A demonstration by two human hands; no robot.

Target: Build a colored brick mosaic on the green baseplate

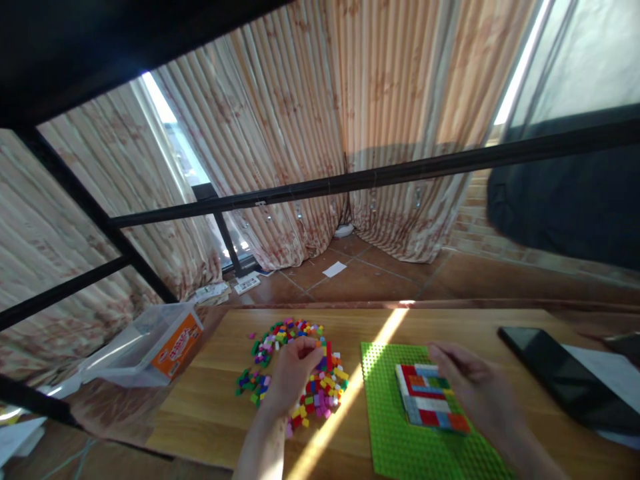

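My left hand (297,370) is over a pile of small coloured bricks (320,393), its thumb and fingers closed. A long red brick (329,356) stands upright at its fingertips and appears pinched there. To the right lies a green studded baseplate (387,427). On it sits a layered block of bricks (425,400) in red, white, blue, grey and orange rows. My right hand (467,377) hovers at that block's right side, fingers drawn together and slightly blurred. Whatever its fingertips may hold is hidden.
A black phone or tablet (560,377) lies at the table's right, partly over white paper (607,370). Left of the wooden table (200,407) stands a clear plastic bin (135,340) with an orange label. A dark metal bar (320,187) crosses before the curtains (300,120).
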